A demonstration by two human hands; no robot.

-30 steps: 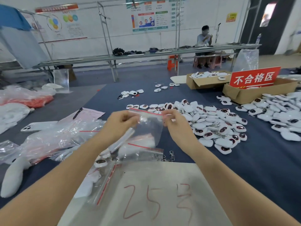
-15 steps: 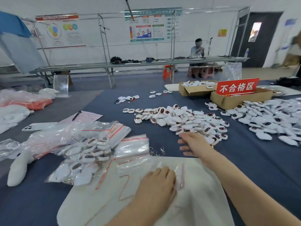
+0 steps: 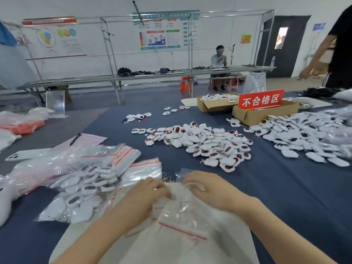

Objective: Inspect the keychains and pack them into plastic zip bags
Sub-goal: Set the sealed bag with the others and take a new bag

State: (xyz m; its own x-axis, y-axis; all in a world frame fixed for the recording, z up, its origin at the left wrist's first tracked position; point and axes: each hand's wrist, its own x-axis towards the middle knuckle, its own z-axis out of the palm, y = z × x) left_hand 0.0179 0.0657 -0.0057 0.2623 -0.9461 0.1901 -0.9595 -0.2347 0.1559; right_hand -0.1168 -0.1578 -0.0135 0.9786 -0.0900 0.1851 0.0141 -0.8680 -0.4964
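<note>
The right hand (image 3: 207, 189) has come back from the keychain pile and now meets the left hand (image 3: 150, 193) over a clear zip bag (image 3: 182, 216). A person in black (image 3: 341, 54) has also come in at the far right edge.

The zip bag lies on a white sheet (image 3: 219, 244) nearest the camera, its red zip stripe towards the viewer. Both hands sit on its far end, knuckles up. The left fingers curl down and pinch the plastic; the right fingers curl over the bag's far edge and grasp it. Whether anything is inside the bag is too blurred to tell.

Just beyond the hands, loose metal clasps (image 3: 168, 177) lie on the blue surface (image 3: 285, 197), beside a stack of empty bags (image 3: 142, 171). To the left lie filled bags (image 3: 80, 189) of white keychains, with a phone (image 3: 28, 154) further left.

Farther out, the main pile of keychains (image 3: 202, 141) spreads across the middle, and a second heap (image 3: 304, 134) lies to the right. A pen (image 3: 75, 139) rests on pink paper (image 3: 91, 139) at the left. Behind the piles stands a cardboard box (image 3: 266, 115) bearing a red sign (image 3: 261, 100), with another box (image 3: 213, 103) of keychains beside it.

At the back wall, a seated person (image 3: 219, 60) works at a long bench.
</note>
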